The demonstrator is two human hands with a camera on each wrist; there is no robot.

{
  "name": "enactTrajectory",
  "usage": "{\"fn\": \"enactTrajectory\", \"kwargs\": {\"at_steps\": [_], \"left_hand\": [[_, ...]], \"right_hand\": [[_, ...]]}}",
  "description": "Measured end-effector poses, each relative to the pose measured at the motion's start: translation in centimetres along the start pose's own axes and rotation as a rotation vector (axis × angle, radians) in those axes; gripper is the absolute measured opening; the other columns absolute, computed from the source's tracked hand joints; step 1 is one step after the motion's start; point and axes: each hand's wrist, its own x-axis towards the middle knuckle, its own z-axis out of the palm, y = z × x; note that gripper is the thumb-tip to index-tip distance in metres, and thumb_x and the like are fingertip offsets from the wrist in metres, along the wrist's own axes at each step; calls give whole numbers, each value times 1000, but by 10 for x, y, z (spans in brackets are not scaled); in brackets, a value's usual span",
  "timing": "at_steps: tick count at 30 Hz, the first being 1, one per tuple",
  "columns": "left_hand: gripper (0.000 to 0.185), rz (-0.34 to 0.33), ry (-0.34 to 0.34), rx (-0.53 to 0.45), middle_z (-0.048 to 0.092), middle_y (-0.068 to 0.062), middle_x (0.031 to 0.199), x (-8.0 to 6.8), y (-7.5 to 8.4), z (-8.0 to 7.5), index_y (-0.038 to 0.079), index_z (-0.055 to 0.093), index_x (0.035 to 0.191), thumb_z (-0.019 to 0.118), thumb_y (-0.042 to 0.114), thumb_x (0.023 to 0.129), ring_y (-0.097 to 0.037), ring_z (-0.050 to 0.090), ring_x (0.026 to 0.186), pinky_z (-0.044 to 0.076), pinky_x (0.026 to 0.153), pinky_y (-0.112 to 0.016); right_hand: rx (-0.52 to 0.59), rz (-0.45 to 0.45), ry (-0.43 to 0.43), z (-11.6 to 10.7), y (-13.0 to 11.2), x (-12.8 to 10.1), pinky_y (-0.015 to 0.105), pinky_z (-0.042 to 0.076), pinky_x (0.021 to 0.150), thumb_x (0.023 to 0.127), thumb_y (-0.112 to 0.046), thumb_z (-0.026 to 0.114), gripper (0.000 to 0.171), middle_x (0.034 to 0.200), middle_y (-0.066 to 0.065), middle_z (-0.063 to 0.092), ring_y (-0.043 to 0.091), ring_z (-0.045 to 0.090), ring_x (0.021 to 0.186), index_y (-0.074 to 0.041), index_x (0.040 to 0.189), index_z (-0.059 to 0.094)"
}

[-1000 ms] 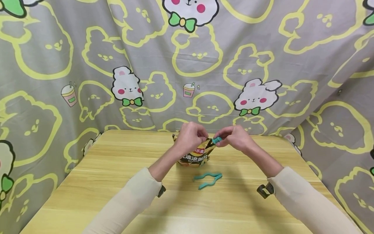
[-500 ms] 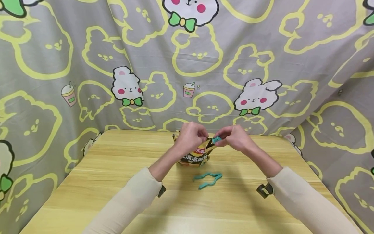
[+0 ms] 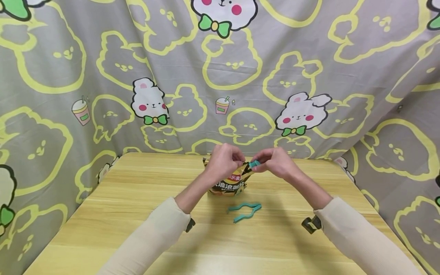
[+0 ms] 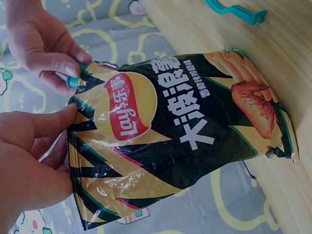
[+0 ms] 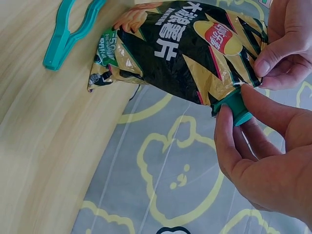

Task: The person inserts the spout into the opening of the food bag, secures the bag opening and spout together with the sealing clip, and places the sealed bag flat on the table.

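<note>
A black and gold Lay's potato chip bag (image 3: 231, 186) stands on the table beneath both hands. At its top edge my left hand (image 3: 223, 162) pinches the bag between thumb and fingers, as the left wrist view shows. My right hand (image 5: 273, 151) grips a small teal cap-like piece (image 5: 236, 108), round with a flared end, at the bag's top right corner. Whether the corner goes inside that piece is hidden by the fingers. In front of the bag lies a teal hinged bag clip (image 3: 256, 207), its two arms spread apart.
The wooden table (image 3: 154, 233) reaches back to a grey curtain (image 3: 185, 68) printed with yellow outlines and white rabbits. The curtain also hangs along both sides. A dark strap (image 3: 311, 224) shows at the right wrist.
</note>
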Motion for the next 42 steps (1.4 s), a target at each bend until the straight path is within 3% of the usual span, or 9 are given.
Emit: {"fn": "enactTrajectory", "kwargs": {"at_steps": [5, 14, 25, 42], "left_hand": [[8, 5, 7, -5, 76, -3, 80, 0, -1, 0, 6, 79, 85, 75, 0, 87, -11, 69, 71, 56, 65, -20], [8, 8, 9, -5, 76, -2, 79, 0, -1, -1, 7, 79, 85, 75, 1, 88, -10, 69, 71, 56, 65, -20], [8, 18, 12, 8, 76, -2, 79, 0, -2, -1, 7, 79, 85, 75, 2, 89, -10, 69, 71, 55, 65, -20], [8, 7, 6, 6, 76, -1, 80, 1, -2, -1, 8, 79, 85, 76, 1, 88, -10, 69, 71, 56, 65, -21]], "right_hand": [[14, 5, -11, -2, 0, -2, 42, 54, 90, 83, -12, 84, 27, 100, 18, 75, 17, 69, 84, -3, 107, 75], [50, 4, -23, -6, 1, -4, 36, 54, 88, 85, -11, 82, 30, 100, 12, 76, 17, 70, 87, -2, 112, 74], [34, 47, -32, -9, -1, -5, 48, 50, 101, 87, -17, 80, 37, 106, 10, 75, 20, 70, 96, -5, 121, 70], [16, 7, -13, -7, 1, -2, 36, 55, 88, 84, -11, 82, 24, 99, 8, 78, 17, 72, 88, -5, 107, 78]]}}
